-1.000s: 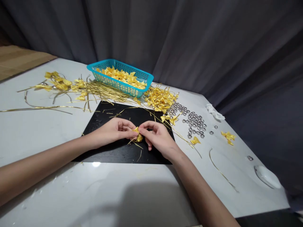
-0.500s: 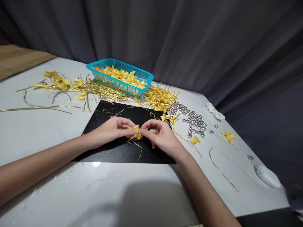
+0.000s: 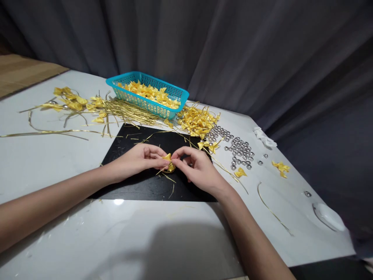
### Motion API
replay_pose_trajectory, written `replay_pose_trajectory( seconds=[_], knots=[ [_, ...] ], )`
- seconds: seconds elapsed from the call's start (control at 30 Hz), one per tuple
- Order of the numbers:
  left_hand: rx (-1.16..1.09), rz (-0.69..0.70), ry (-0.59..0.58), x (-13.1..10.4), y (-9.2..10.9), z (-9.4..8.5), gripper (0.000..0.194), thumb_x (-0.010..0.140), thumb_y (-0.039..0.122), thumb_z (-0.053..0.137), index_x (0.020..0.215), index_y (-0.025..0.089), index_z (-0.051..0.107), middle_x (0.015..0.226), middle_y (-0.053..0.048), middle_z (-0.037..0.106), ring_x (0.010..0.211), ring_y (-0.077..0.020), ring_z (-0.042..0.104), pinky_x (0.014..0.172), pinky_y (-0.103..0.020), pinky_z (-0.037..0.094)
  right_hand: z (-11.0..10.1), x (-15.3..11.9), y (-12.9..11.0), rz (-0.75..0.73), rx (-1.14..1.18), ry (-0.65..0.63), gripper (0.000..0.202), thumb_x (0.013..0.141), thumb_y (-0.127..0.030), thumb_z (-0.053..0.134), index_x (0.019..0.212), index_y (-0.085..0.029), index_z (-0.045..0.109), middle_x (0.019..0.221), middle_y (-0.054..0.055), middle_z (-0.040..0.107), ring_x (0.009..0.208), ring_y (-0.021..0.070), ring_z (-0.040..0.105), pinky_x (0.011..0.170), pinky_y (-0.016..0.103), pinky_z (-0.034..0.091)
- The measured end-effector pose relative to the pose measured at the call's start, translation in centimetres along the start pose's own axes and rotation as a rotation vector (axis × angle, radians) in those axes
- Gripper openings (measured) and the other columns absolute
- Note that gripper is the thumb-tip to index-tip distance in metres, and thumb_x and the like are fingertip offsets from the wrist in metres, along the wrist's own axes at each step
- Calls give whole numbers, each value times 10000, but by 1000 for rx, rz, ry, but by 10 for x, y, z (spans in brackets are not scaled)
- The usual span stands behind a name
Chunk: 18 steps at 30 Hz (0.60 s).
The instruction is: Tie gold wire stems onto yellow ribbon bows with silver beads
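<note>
Over the black mat [image 3: 125, 186], a small yellow ribbon bow [image 3: 170, 166] is pinched between both hands. My left hand [image 3: 147, 157] grips the bow's left side between thumb and fingers. From the right, my right hand [image 3: 194, 165] has its thumb and index fingertips closed on the bow's middle, which they partly cover. Thin gold wire shows around the bow, but I cannot make out whether it is attached. Short clippings of gold cord [image 3: 169, 178] lie on the mat below the hands.
Behind the mat, a turquoise basket [image 3: 183, 95] holds many yellow bows, with gold cords [image 3: 131, 111] bundled before it. A heap of yellow bows [image 3: 198, 120] and silver beads [image 3: 241, 149] lie to the right. A white mouse-like object [image 3: 329, 217] sits near the right edge.
My right hand's fingers have shifted slightly left and closed in on the bow's middle. My left hand stays in nearly the same place.
</note>
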<state>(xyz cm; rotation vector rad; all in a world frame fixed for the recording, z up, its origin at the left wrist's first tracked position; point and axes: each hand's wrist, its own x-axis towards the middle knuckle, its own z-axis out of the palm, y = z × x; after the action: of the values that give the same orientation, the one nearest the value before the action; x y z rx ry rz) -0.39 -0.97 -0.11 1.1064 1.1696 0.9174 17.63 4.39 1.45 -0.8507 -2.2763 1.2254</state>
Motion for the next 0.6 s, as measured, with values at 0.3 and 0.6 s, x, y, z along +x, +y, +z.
replay_pose_trajectory(
  seconds=[0.3, 0.6],
  knots=[
    [-33, 1, -9, -1, 1, 0, 99, 745, 243, 687, 768, 149, 665, 671, 17, 680, 619, -71, 581, 600, -160, 425, 2, -1, 3, -203, -162, 7, 89, 908, -196, 431, 872, -166, 508, 885, 34, 566, 779, 114, 527, 680, 230, 409],
    [-7, 15, -32, -1, -1, -4, 126, 743, 269, 683, 777, 149, 663, 691, 4, 676, 617, -85, 572, 606, -188, 427, 10, 1, 2, 128, 369, -39, 209, 821, -387, 558, 871, -188, 518, 696, -56, 475, 386, 21, 367, 325, 153, 325]
  ],
)
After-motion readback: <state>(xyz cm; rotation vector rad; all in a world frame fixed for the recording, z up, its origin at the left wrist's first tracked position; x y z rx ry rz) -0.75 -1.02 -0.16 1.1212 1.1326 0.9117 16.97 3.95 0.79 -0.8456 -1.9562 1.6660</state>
